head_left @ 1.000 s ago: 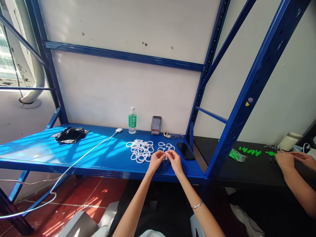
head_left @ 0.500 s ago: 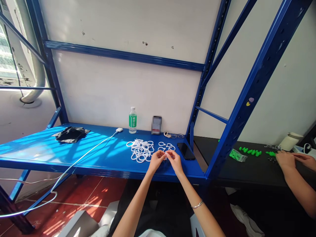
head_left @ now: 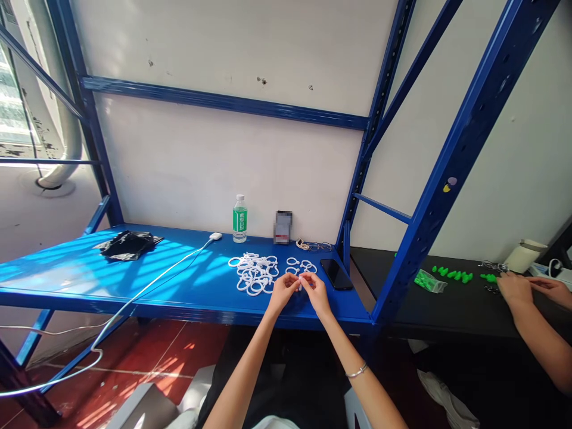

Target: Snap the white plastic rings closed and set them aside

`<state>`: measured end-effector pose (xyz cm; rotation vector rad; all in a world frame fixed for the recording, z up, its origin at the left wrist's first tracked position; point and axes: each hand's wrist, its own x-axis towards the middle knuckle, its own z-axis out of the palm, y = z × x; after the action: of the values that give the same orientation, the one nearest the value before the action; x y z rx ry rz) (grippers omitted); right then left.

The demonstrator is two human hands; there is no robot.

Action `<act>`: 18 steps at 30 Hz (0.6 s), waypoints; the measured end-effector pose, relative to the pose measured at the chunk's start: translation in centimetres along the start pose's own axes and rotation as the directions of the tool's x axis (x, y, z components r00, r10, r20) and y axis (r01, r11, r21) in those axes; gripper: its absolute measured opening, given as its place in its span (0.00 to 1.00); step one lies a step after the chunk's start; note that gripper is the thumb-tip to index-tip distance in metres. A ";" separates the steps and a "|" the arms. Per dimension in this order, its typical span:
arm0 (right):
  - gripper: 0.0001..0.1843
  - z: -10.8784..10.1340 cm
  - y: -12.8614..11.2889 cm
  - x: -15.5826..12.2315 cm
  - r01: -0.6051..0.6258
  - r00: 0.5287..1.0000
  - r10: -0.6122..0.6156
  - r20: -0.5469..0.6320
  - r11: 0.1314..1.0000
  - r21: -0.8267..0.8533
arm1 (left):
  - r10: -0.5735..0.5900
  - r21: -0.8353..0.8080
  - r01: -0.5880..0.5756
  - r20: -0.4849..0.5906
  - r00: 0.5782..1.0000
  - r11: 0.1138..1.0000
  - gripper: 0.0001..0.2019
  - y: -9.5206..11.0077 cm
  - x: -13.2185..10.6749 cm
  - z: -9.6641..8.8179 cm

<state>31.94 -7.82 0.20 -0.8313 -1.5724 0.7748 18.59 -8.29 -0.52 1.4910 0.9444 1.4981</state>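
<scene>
My left hand (head_left: 283,290) and my right hand (head_left: 315,289) meet over the front of the blue shelf (head_left: 134,274), fingers pinched together on one small white plastic ring (head_left: 300,281). A heap of white rings (head_left: 254,271) lies just behind my left hand. A few separate white rings (head_left: 302,264) lie behind my fingertips. A silver bracelet sits on my right wrist.
A black phone (head_left: 336,273) lies right of my hands. A green-labelled water bottle (head_left: 240,218), a white charger cable (head_left: 152,280), glasses (head_left: 314,245) and a black bag (head_left: 127,243) lie on the shelf. At the right, another person's hands (head_left: 518,288) work among green pieces (head_left: 452,274) on a black table.
</scene>
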 end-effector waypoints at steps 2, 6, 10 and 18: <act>0.14 0.0 0.0 0.0 0.008 1.000 -0.008 -0.008 1.000 -0.009 | -0.002 -0.008 0.003 0.009 1.000 1.000 0.14 0.1 0.0 0.0; 0.13 0.0 -0.1 0.0 0.020 1.000 -0.020 -0.014 1.000 0.005 | -0.018 -0.024 0.018 0.019 1.000 1.000 0.14 0.5 -0.2 0.1; 0.12 0.1 -0.2 0.0 0.028 1.000 -0.028 0.011 0.998 0.059 | -0.032 -0.019 0.032 0.024 0.999 0.999 0.13 0.7 -0.2 0.2; 0.10 0.0 -0.2 -0.1 0.028 0.999 -0.029 0.019 0.999 0.044 | -0.040 0.031 0.038 0.044 0.998 0.999 0.14 0.6 -0.1 0.1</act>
<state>31.96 -8.02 0.33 -0.7705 -1.5765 0.7964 18.64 -8.66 0.00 1.5128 0.9679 1.4229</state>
